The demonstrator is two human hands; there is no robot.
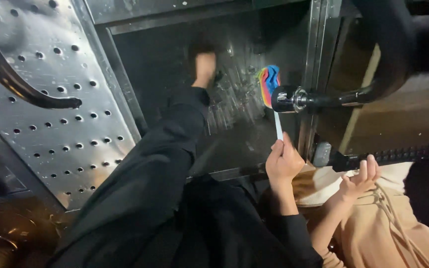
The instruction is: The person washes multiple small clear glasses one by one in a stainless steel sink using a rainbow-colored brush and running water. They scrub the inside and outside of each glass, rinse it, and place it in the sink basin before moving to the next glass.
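While the left hand (204,67) presses dark glass (234,119), right fingers (281,151) pinch a rainbow brush's (269,84) white stick.

- Perforated shiny metal panel (60,104) at ten o'clock, tilted.
- Curved dark bar (11,82) lying across that panel.
- Black handle with chrome collar (319,99) at two o'clock.
- Another person's small hand (361,181) and beige drawstring garment (388,223) at four o'clock.
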